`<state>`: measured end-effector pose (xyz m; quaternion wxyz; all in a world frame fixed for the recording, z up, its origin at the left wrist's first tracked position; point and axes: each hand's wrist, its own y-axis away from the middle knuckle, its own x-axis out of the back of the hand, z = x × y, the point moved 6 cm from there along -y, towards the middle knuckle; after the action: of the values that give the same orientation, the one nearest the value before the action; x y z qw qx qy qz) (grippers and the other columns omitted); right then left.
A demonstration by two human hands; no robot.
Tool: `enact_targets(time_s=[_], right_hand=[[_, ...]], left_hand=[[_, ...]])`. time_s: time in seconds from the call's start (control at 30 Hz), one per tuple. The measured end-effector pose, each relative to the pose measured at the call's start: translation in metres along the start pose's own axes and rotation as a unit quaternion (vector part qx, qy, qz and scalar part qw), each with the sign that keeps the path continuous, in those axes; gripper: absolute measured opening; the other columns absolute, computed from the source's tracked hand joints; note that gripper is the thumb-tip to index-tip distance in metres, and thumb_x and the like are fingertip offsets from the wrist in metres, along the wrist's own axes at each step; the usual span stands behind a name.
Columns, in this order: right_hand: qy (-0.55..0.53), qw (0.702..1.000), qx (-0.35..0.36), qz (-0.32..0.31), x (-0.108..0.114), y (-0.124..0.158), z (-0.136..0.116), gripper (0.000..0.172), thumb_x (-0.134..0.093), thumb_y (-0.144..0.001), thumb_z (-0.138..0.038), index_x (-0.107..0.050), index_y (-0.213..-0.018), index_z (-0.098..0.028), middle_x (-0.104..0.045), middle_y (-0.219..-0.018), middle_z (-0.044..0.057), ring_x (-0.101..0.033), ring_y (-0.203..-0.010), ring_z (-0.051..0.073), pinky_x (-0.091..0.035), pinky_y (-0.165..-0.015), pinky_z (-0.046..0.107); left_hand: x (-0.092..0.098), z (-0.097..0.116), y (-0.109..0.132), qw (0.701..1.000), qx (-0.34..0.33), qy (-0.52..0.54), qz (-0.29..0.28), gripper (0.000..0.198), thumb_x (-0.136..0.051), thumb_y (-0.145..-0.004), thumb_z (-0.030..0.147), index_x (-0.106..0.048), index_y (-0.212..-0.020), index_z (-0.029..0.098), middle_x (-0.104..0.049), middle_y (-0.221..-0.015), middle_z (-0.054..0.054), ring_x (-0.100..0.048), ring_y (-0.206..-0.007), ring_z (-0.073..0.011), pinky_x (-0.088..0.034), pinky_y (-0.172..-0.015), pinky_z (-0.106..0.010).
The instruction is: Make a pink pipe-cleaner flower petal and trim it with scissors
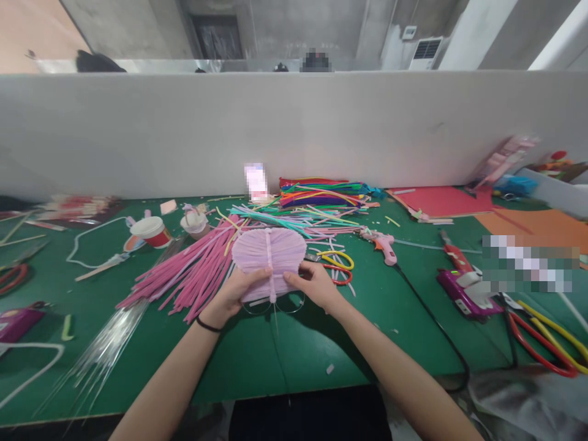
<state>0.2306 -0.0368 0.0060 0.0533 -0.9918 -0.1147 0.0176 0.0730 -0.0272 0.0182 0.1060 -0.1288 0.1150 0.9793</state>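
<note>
Both my hands hold a pale pink, fan-shaped piece point(269, 252) made of fuzzy craft stems, upright above the green table point(257, 349). My left hand point(234, 295) grips its lower left edge, thumb on the front. My right hand point(312, 283) pinches its lower right side. A thin wire loop hangs below the piece between my hands. A pile of darker pink stems point(184, 275) lies just left of it.
Multicoloured stems point(316, 195) lie stacked behind, with yellow and red scissors point(337, 264) and a pink glue gun point(383, 244) to the right. Red-labelled cups point(151, 231) stand left. Clear wires point(105, 343), red sheets point(441, 201) and a white partition point(294, 128) surround the work.
</note>
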Motion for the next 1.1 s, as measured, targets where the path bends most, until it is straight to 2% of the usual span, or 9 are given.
enact_targets(time_s=[0.1, 0.3, 0.5, 0.63, 0.77, 0.9, 1.1], right_hand=[[0.031, 0.999, 0.016, 0.014, 0.001, 0.0, -0.003, 0.03, -0.067, -0.078, -0.044, -0.071, -0.088, -0.016, -0.07, -0.084, 0.004, -0.061, -0.071, 0.017, -0.048, -0.066, 0.029], [0.07, 0.996, 0.04, 0.038, 0.001, 0.001, -0.009, 0.03, -0.063, -0.081, -0.045, -0.068, -0.077, -0.016, -0.065, -0.073, 0.001, -0.055, -0.064, 0.014, -0.043, -0.059, 0.026], [-0.033, 0.999, -0.003, 0.01, -0.003, 0.001, 0.002, 0.026, -0.071, -0.074, -0.037, -0.069, -0.091, -0.017, -0.071, -0.088, 0.003, -0.063, -0.077, 0.017, -0.049, -0.073, 0.03], [-0.095, 0.995, -0.015, 0.034, -0.004, 0.001, 0.004, 0.025, -0.071, -0.072, -0.033, -0.07, -0.092, -0.018, -0.072, -0.09, 0.002, -0.064, -0.082, 0.018, -0.049, -0.079, 0.031], [-0.151, 0.986, -0.032, 0.066, -0.007, 0.002, 0.007, 0.025, -0.073, -0.07, -0.033, -0.071, -0.091, -0.019, -0.072, -0.087, 0.001, -0.063, -0.079, 0.017, -0.048, -0.077, 0.03], [-0.147, 0.985, -0.037, 0.083, -0.007, 0.003, 0.008, 0.023, -0.077, -0.067, -0.036, -0.069, -0.079, -0.018, -0.069, -0.078, 0.0, -0.06, -0.071, 0.015, -0.047, -0.071, 0.028], [-0.144, 0.985, -0.029, 0.091, -0.005, 0.005, 0.008, 0.025, -0.079, -0.065, -0.038, -0.064, -0.071, -0.019, -0.065, -0.071, -0.002, -0.056, -0.066, 0.013, -0.045, -0.066, 0.025]], left_hand=[[0.0, 0.0, 0.001, 1.0, 0.001, -0.024, -0.012, 0.062, -0.084, -0.06, 0.022, -0.065, -0.119, 0.017, -0.071, -0.116, -0.011, -0.064, -0.111, -0.0331, -0.049, -0.1, -0.045], [0.001, 0.001, -0.002, 0.999, -0.005, -0.03, -0.024, 0.063, -0.083, -0.061, 0.023, -0.065, -0.12, 0.017, -0.071, -0.115, -0.013, -0.061, -0.115, -0.0341, -0.046, -0.102, -0.047], [-0.002, 0.01, 0.002, 0.998, -0.052, -0.034, 0.021, 0.071, -0.086, -0.056, 0.028, -0.063, -0.123, 0.017, -0.068, -0.121, -0.014, -0.06, -0.116, -0.0353, -0.043, -0.104, -0.049], [-0.006, 0.009, 0.003, 0.997, -0.055, -0.042, 0.031, 0.075, -0.087, -0.054, 0.029, -0.062, -0.124, 0.016, -0.069, -0.118, -0.015, -0.06, -0.116, -0.0364, -0.041, -0.104, -0.052], [-0.007, 0.008, 0.002, 0.996, -0.076, -0.027, 0.048, 0.073, -0.087, -0.055, 0.028, -0.063, -0.123, 0.016, -0.07, -0.116, -0.014, -0.059, -0.117, -0.0357, -0.041, -0.105, -0.051], [-0.003, 0.005, 0.0, 0.995, -0.08, 0.001, 0.065, 0.068, -0.086, -0.056, 0.027, -0.065, -0.12, 0.014, -0.072, -0.113, -0.014, -0.06, -0.115, -0.036, -0.044, -0.102, -0.051], [0.0, 0.0, -0.006, 0.995, -0.076, 0.029, 0.057, 0.08, -0.087, -0.053, 0.025, -0.059, -0.128, 0.014, -0.071, -0.114, -0.015, -0.06, -0.115, -0.038, -0.047, -0.1, -0.051]])
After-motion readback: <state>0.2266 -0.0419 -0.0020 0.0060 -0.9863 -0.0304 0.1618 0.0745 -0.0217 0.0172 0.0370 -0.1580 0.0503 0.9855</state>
